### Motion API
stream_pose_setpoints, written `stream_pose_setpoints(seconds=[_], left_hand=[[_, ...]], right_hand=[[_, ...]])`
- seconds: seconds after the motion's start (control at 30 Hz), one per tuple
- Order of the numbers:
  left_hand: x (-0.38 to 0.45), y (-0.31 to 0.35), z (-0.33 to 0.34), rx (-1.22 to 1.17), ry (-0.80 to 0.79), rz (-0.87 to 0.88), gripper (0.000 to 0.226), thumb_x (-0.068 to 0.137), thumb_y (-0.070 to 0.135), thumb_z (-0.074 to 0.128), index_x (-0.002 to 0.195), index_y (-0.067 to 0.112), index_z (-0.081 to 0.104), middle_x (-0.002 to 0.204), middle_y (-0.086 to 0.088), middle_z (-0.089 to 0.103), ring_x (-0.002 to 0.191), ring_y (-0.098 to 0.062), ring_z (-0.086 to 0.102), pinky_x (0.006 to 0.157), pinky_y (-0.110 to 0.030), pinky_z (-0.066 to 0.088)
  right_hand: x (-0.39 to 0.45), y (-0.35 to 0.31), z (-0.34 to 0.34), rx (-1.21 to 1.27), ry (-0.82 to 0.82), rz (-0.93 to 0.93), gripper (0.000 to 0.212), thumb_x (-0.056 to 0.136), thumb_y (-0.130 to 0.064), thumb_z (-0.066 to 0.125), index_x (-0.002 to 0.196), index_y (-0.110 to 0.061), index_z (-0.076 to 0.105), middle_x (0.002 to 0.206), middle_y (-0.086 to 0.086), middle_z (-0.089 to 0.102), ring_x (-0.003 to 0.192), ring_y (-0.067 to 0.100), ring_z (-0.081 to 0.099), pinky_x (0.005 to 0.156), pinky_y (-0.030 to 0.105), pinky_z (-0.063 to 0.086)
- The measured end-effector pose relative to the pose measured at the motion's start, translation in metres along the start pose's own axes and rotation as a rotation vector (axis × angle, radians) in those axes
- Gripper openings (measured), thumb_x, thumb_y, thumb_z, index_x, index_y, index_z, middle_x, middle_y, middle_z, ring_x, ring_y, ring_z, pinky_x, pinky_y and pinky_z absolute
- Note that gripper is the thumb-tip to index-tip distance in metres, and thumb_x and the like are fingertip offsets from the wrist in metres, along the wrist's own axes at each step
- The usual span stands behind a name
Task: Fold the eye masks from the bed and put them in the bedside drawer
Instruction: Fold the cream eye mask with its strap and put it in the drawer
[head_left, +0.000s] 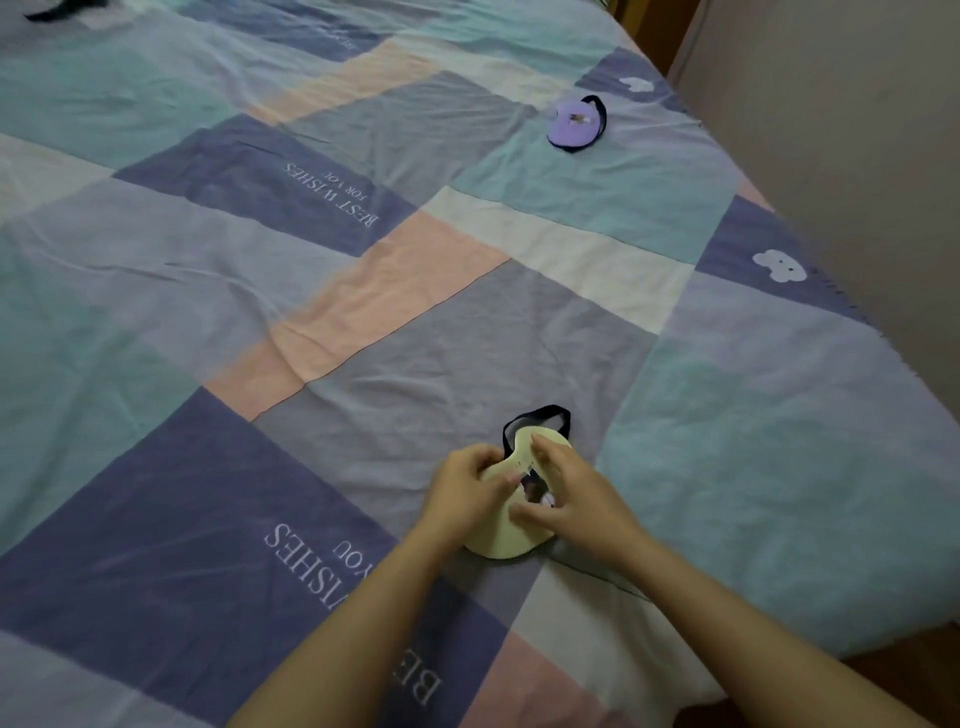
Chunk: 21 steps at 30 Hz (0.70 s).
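A pale yellow eye mask (501, 538) with a black elastic strap lies on the bed in front of me, partly doubled over. My left hand (465, 491) grips its left side and my right hand (569, 493) presses its right side, thumbs meeting over the middle. The strap loops out beyond my fingers. A purple eye mask (574, 124) with a black strap lies folded further away near the bed's right edge. A dark item, maybe another mask (62, 8), shows at the far left top, cut off by the frame.
The bed carries a patchwork sheet (311, 260) in blue, teal, pink and white squares with printed words. Its right edge (810, 270) runs along a beige wall. No drawer is in view.
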<state>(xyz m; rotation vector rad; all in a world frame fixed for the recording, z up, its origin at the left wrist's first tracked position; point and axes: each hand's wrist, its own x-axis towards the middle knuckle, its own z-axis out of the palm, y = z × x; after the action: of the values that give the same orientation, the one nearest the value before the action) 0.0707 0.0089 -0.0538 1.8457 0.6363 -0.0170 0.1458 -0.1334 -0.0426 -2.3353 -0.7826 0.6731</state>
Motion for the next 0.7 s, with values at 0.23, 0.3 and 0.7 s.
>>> stream_pose_setpoints(seconds=[0.23, 0.3, 0.7], left_hand=[[-0.003, 0.039, -0.019, -0.311, 0.055, 0.068, 0.017, 0.073, 0.009, 0.077, 0.073, 0.019, 0.063, 0.066, 0.007, 0.064, 0.061, -0.002, 0.058, 0.059, -0.018, 0.047], [-0.003, 0.045, -0.022, -0.363, 0.085, 0.042, 0.02, 0.07, 0.011, 0.079, 0.072, 0.017, 0.06, 0.065, 0.006, 0.062, 0.059, -0.003, 0.056, 0.057, -0.019, 0.047], [0.001, -0.013, -0.056, -0.317, 0.424, -0.409, 0.029, 0.09, 0.036, 0.058, 0.102, 0.01, 0.062, 0.099, -0.008, 0.067, 0.086, -0.024, 0.061, 0.073, -0.035, 0.048]], right_hand=[[0.004, -0.038, -0.011, 0.454, 0.102, 0.001, 0.032, 0.076, -0.008, 0.074, 0.104, -0.021, 0.067, 0.075, -0.006, 0.064, 0.065, -0.003, 0.053, 0.064, 0.015, 0.043], [0.006, -0.047, -0.011, 0.589, 0.115, 0.032, 0.027, 0.08, 0.0, 0.067, 0.1, -0.019, 0.068, 0.083, 0.0, 0.069, 0.073, 0.004, 0.06, 0.069, 0.02, 0.048], [0.001, -0.027, -0.007, 1.078, 0.24, 0.35, 0.029, 0.079, 0.002, 0.069, 0.107, 0.003, 0.065, 0.094, 0.014, 0.071, 0.074, 0.018, 0.067, 0.07, 0.03, 0.057]])
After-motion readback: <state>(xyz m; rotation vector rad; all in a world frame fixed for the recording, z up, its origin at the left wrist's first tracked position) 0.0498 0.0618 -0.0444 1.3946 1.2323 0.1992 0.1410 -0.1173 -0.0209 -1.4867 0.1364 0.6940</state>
